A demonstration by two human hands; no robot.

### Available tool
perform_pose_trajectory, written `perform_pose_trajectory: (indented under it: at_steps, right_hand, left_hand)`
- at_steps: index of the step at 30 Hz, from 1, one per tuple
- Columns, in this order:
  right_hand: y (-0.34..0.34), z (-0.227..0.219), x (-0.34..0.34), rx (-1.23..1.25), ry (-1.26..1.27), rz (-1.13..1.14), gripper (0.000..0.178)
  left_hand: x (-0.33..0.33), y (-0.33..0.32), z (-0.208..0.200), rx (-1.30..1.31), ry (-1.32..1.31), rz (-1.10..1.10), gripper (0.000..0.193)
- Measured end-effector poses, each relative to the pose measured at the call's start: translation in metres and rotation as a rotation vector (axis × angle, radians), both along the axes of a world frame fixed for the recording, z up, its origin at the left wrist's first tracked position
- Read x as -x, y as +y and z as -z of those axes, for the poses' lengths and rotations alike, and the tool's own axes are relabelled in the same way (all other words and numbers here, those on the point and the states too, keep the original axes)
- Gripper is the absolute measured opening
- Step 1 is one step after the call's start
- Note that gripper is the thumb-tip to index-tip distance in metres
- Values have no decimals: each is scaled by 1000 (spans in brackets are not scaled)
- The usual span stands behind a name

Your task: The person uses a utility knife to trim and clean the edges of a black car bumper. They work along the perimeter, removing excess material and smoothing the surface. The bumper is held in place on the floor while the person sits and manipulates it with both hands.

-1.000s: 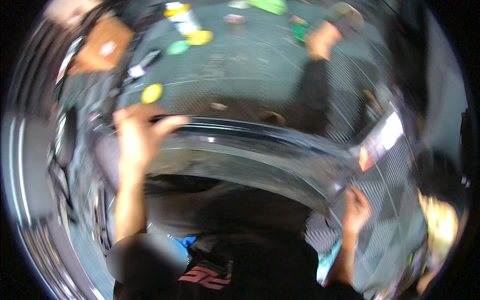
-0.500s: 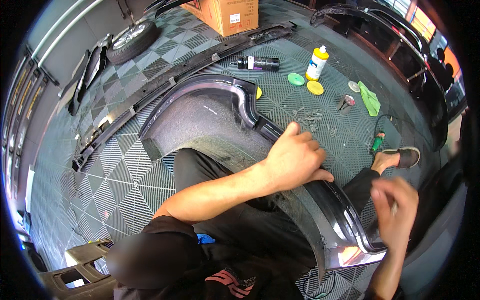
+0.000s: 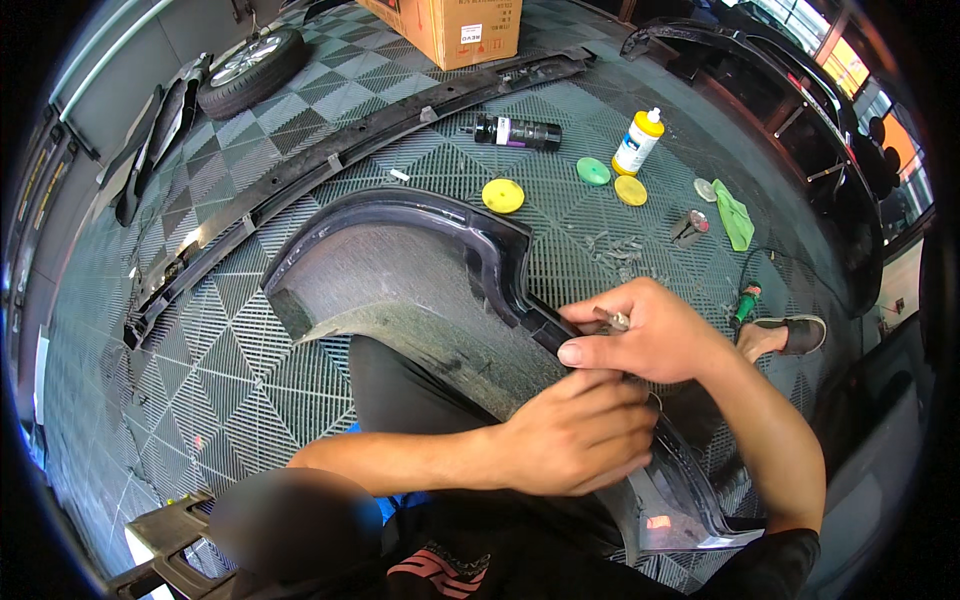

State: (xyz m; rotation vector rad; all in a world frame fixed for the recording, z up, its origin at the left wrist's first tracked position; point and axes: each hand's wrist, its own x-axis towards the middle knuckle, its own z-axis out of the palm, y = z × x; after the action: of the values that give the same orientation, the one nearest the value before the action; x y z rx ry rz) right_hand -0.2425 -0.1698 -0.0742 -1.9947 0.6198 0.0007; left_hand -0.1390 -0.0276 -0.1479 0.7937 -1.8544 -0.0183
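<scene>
A dark glossy car body panel (image 3: 370, 275), curved like a wheel arch, lies across my legs with its grey, scuffed inner side facing up. My left hand (image 3: 585, 432) is closed round the panel's narrow middle, its knuckles up and its fingertips hidden. Just beyond it, my right hand (image 3: 655, 335) bears on the panel's far edge, thumb laid along it. A small metal-ended piece (image 3: 614, 319) sticks out between its thumb and curled fingers; its exact kind I cannot make out.
On the tiled floor beyond are a yellow pad (image 3: 503, 196), a green pad (image 3: 593, 171), a yellow-and-white bottle (image 3: 637, 145), a dark bottle (image 3: 517, 132), a green cloth (image 3: 735, 215) and a green-handled tool (image 3: 746, 300). A long black trim strip (image 3: 330, 160) lies at the left.
My right hand has come in from the right onto the panel's edge. My left hand has moved down and nearer along the panel. The panel has shifted slightly, uncovering the yellow pad.
</scene>
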Motion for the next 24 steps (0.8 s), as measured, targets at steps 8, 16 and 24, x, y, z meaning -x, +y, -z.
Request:
perform_pose_trajectory:
  at_steps: [8, 16, 24]
  right_hand:
    - [21, 14, 2, 353, -265, 38, 28]
    - [26, -24, -4, 611, -360, -27, 23]
    - [31, -62, 4, 1052, -500, -164, 28]
  left_hand:
    - [-69, 83, 51, -770, 952, -3, 18]
    - [-83, 105, 92, -1268, 1692, 81, 67]
    - [-112, 16, 23, -656, 2056, 392, 86]
